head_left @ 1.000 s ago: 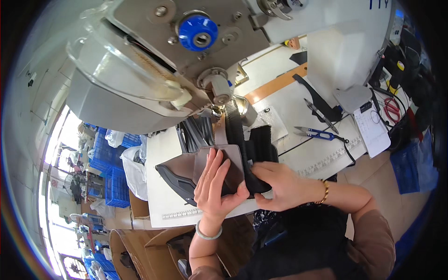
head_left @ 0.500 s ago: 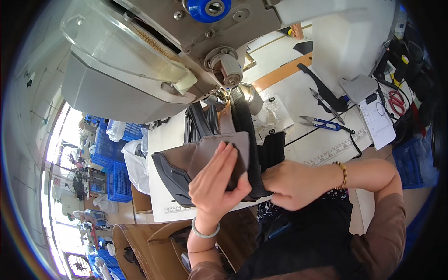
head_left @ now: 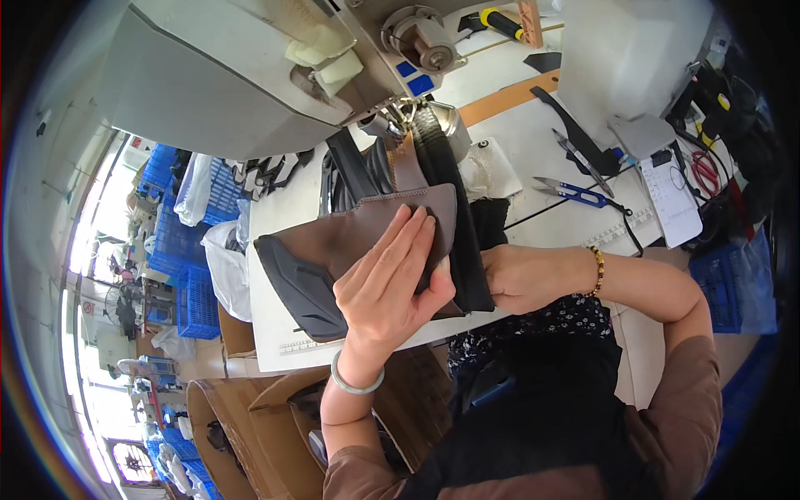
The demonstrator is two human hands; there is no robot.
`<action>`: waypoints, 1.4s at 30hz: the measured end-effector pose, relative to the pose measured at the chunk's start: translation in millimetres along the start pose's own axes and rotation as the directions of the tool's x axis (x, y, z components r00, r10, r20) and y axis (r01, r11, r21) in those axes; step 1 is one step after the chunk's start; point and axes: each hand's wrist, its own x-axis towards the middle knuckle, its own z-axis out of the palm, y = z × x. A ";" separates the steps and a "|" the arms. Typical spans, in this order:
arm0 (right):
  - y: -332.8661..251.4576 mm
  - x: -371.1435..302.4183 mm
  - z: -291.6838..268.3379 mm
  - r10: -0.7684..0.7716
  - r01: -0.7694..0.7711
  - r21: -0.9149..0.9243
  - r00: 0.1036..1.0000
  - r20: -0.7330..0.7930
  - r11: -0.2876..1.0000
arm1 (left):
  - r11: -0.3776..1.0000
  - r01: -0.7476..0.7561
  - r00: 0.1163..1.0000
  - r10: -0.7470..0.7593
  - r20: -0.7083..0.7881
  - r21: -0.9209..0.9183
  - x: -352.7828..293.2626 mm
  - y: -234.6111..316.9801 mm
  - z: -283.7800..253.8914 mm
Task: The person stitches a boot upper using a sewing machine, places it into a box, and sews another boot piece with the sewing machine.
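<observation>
A brown-and-black leather workpiece point(head_left: 333, 233) lies under the sewing machine's head point(head_left: 400, 100), with a moulded black panel point(head_left: 300, 287) at its left end. Across its brown face my left hand point(head_left: 383, 279) rests, fingers stretched out flat and together, thumb toward the right edge. A thick black band point(head_left: 446, 200) runs along the workpiece's right side from the needle area down toward me. At the near end of this band is my right hand point(head_left: 529, 279), its fingers curled against the black material; the fingertips are hidden.
To the right on the white table point(head_left: 550, 217) lie blue-handled thread snips point(head_left: 575, 193), a pen-like tool point(head_left: 583, 162), a black offcut point(head_left: 575, 137) and a paper slip point(head_left: 671, 200). Open cardboard boxes point(head_left: 267, 425) stand below the near left edge. Blue crates point(head_left: 196, 300) are farther left.
The whole view has shifted, so the machine, table and hands appear higher. Both hands keep much the same places on the workpiece.
</observation>
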 end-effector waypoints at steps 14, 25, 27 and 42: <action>-16.3 -17.2 4.3 -0.109 0.067 -0.191 0.969 -0.222 0.979 | 0.999 0.021 0.999 -0.020 -0.026 0.037 -6.2 1.9 -0.2; 3.2 -8.0 -12.2 0.521 -0.218 0.830 0.848 -0.100 0.513 | 0.978 0.197 0.944 -0.172 0.280 -0.064 10.5 -1.7 7.5; 6.8 0.6 -15.5 0.598 -0.315 0.819 0.800 -0.044 0.480 | 0.984 0.179 0.909 -0.165 0.381 0.000 15.8 -3.2 7.6; 25.3 34.6 -2.2 0.479 0.017 0.647 0.658 -0.581 0.762 | 0.976 0.215 0.896 -0.183 0.404 -0.035 30.7 -14.2 8.4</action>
